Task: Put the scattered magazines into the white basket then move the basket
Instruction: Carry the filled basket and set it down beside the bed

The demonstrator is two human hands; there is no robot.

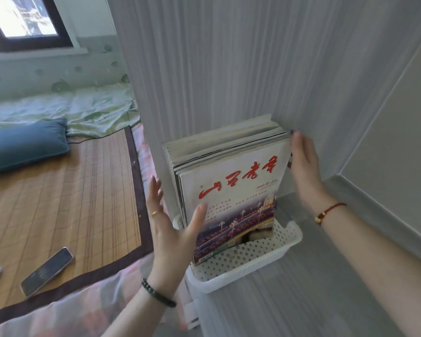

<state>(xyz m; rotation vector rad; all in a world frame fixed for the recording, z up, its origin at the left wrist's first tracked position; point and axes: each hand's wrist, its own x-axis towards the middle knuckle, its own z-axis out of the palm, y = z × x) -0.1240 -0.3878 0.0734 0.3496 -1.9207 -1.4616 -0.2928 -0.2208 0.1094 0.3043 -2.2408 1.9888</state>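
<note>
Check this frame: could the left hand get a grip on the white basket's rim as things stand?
Probably yes. The left hand is open beside the magazines, and the white basket has bare rim just below it, with nothing between.

Left hand (173,227) is open, fingers spread, thumb forward, palm facing right; right hand (303,158) is flat, fingers straight, palm facing left; forearms bare.

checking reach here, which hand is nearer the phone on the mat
Left. The left hand is at the magazines' near-left edge, on the side of the phone; the right hand is at their far-right edge.
</note>
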